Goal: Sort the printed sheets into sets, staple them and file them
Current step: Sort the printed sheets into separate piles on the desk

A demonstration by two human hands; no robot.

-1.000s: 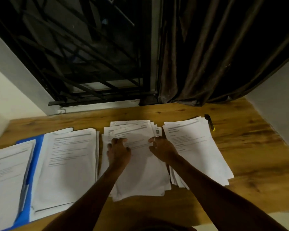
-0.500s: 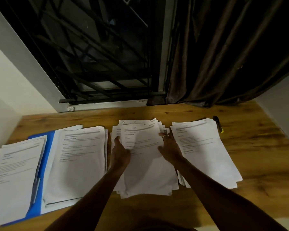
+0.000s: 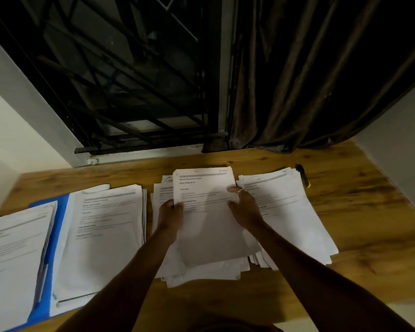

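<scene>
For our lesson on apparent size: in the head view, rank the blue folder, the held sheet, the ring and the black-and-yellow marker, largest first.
1. Blue folder, though mostly covered
2. Held sheet
3. Black-and-yellow marker, farther away, so understated
4. Ring

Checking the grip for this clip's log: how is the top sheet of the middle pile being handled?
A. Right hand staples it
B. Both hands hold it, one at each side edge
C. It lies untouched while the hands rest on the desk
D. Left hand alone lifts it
B: the left hand grips the left edge of the top sheet and the right hand its right edge, over the middle pile.
</scene>
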